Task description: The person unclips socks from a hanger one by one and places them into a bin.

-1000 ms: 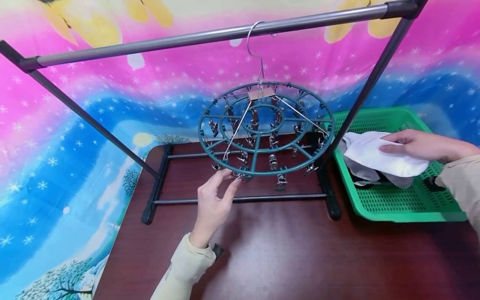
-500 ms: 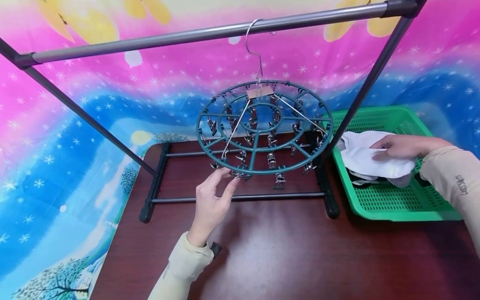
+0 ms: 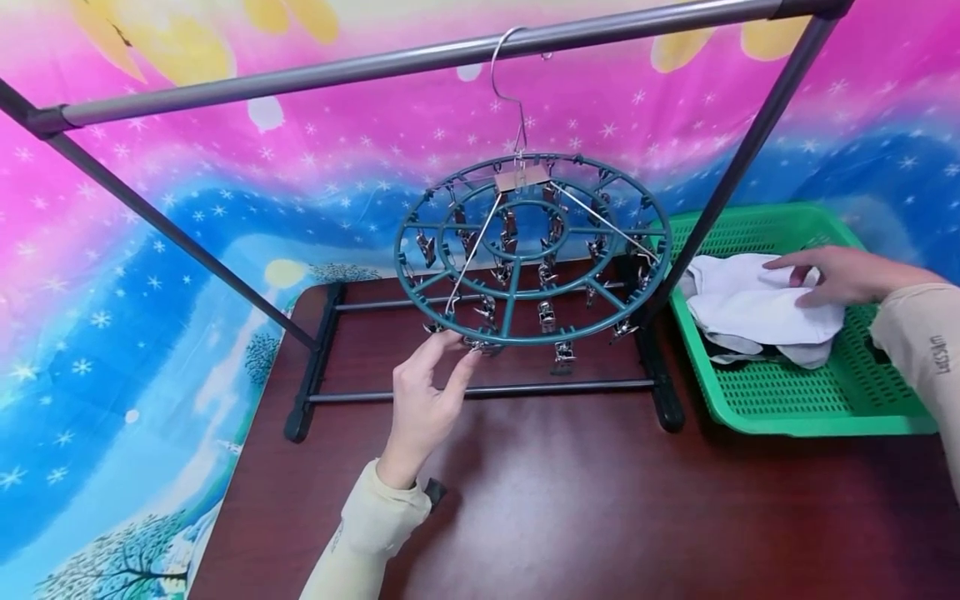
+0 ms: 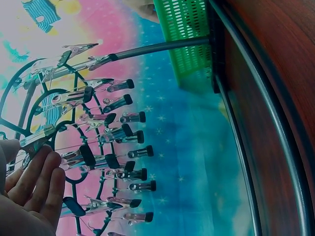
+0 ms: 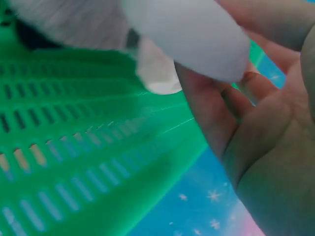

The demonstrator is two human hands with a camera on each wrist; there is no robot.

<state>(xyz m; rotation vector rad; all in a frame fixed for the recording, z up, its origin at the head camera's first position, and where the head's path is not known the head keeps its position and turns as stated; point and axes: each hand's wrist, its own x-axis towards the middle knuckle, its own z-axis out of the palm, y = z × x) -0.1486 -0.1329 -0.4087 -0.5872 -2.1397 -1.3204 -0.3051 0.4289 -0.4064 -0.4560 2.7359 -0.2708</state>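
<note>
A round green clip hanger (image 3: pixel 513 296) with several metal clips hangs by its hook from a rack. My left hand (image 3: pixel 426 400) pinches one clip (image 4: pixel 37 140) on its near rim, thumb on one side and fingers on the other. In the green basket (image 3: pixel 825 429) at the right lies a flat white sock-like cloth (image 3: pixel 750 296) on top of greyish and dark fabric. My right hand (image 3: pixel 847 273) is over the right end of that cloth, thumb and fingers spread. In the right wrist view the white cloth (image 5: pixel 192 34) covers some fingertips.
The dark metal rack (image 3: pixel 300 79) stands on a brown wooden table (image 3: pixel 555 508). Its right upright (image 3: pixel 750 154) rises between the hanger and the basket. A patterned cloth backdrop (image 3: pixel 150 217) hangs behind.
The right hand pressed leftward onto the white cloth, then drew back right; the cloth now lies flatter in the basket. The left hand keeps its pinch on the clip.
</note>
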